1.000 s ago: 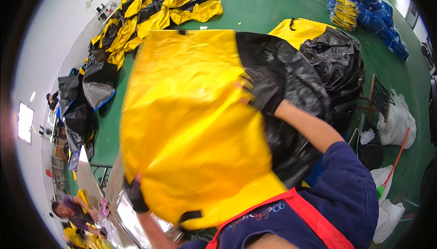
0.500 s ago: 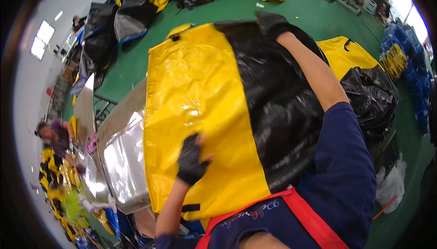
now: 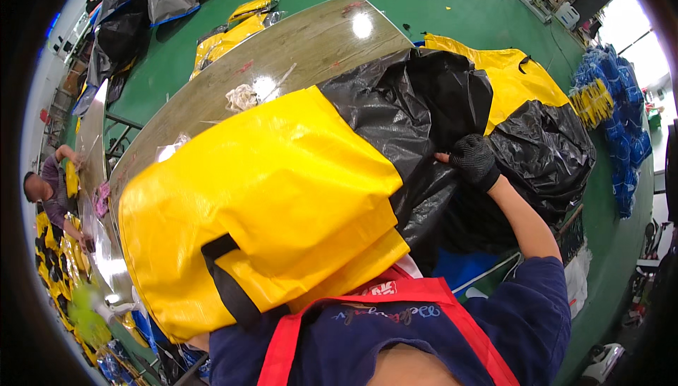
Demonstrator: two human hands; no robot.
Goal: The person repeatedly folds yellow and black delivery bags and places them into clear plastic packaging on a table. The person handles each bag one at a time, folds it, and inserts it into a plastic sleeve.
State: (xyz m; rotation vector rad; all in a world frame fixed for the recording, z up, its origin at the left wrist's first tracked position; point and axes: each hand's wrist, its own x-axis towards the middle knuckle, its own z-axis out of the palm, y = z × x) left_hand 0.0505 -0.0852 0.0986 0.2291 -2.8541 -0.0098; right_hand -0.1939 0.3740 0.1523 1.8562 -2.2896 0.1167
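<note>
A large yellow-and-black plastic sheet [image 3: 282, 167] lies folded across the near side of the table, its yellow part on the left and its black part on the right. A black strap [image 3: 229, 283] is attached to the yellow part near my body. My right hand [image 3: 474, 163], in a black glove with bare fingertips, is closed on the crumpled black part at the right. Of my left arm, only a bit of skin shows below the sheet's lower left edge; the sheet hides the left hand's fingers.
The table's shiny top [image 3: 311, 40] extends behind the sheet, with a crumpled whitish cloth [image 3: 241, 98] on it. Another yellow-and-black bundle [image 3: 537, 139] stands at the right. Blue bundles [image 3: 614, 125] are farther right. A person [image 3: 53, 192] works at the far left.
The sheet has been pulled toward me and folded over, uncovering the table's far part. My right hand has come back from the far edge; my left hand has gone from the top out of sight.
</note>
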